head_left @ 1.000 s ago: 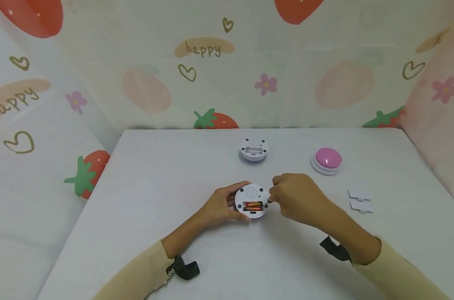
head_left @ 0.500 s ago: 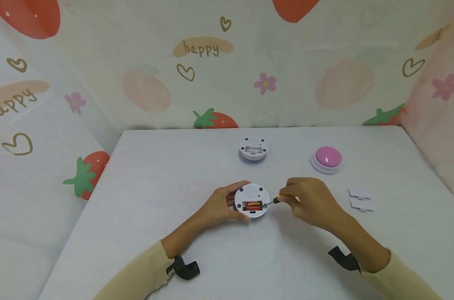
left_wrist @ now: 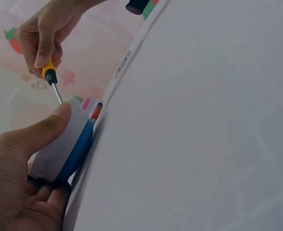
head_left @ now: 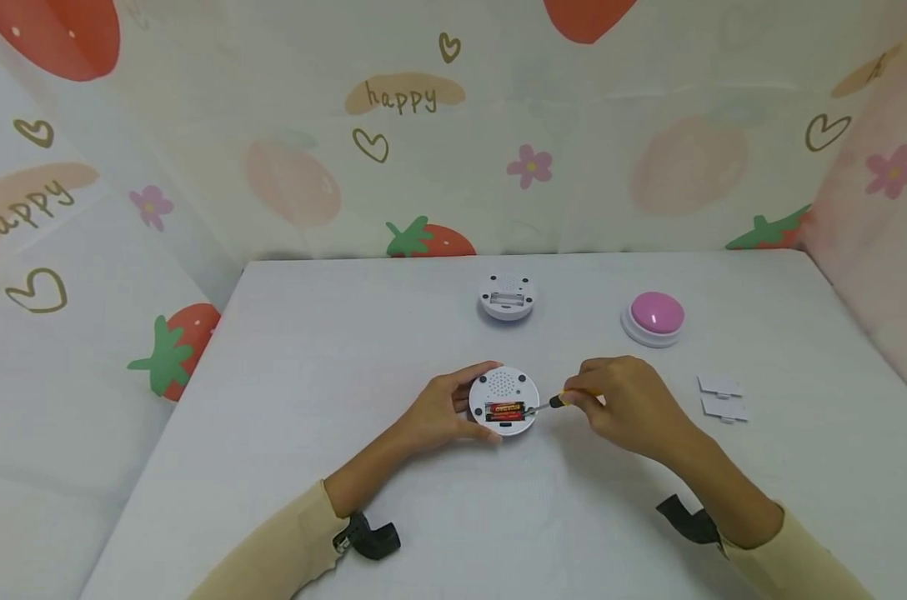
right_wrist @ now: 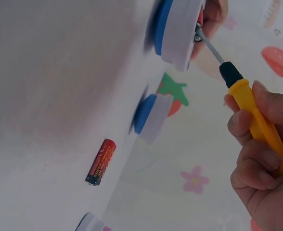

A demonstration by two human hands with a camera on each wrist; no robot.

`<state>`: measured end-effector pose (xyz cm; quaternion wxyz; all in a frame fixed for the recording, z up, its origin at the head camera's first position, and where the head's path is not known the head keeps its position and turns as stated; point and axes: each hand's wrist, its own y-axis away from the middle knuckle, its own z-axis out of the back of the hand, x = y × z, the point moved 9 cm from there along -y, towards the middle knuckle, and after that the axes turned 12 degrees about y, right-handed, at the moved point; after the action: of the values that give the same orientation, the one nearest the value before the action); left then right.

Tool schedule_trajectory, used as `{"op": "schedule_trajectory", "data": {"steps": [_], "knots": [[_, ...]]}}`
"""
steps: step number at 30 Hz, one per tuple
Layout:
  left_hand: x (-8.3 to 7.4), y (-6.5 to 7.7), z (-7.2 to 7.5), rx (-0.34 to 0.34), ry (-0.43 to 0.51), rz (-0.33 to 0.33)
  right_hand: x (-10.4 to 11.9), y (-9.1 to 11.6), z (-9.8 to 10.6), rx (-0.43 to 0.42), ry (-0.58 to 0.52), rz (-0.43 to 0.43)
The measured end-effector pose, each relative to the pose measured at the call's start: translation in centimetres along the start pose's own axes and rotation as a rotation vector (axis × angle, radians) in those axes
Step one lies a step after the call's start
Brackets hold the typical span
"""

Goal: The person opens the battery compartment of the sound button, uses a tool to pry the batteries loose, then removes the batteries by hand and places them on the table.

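My left hand (head_left: 442,408) grips the rim of a round white push button (head_left: 503,382), which lies underside up. Its battery compartment is uncovered, with two red batteries (head_left: 504,412) inside. In the left wrist view the button's blue dome (left_wrist: 79,151) faces the table. My right hand (head_left: 622,404) holds a screwdriver (right_wrist: 257,122) by its yellow handle, fingers curled round it. The shaft points left, and its tip is at the right end of the compartment. In the right wrist view a loose battery (right_wrist: 101,162) lies on the table; the head view does not show it.
A second upturned button (head_left: 508,300) with a bare battery slot stands farther back. To its right sits a button with a pink dome (head_left: 658,312), upright. Two white battery covers (head_left: 724,408) lie right of my right hand on the white table (head_left: 311,333).
My right hand has drawn back to the right, so more of the screwdriver shows, its tip still at the compartment. The left hand and the button have stayed in place.
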<state>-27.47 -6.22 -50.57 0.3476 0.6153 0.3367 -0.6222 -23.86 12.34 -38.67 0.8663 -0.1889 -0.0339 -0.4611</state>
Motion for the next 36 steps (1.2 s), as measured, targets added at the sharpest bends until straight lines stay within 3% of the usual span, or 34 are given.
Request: {"op": "schedule_trajectory", "data": {"steps": [12,18,36], "knots": [[0.0,0.0,0.0,0.001,0.010,-0.011,1.5,0.0,1.0,0.021,0.124,0.044],[0.0,0.0,0.0,0.003,0.022,-0.009,2.1,0.2,1.5,-0.009,0.188,0.067],[0.0,0.0,-0.1,0.000,0.023,0.001,1.9,0.2,1.3,-0.036,0.169,0.073]]}}
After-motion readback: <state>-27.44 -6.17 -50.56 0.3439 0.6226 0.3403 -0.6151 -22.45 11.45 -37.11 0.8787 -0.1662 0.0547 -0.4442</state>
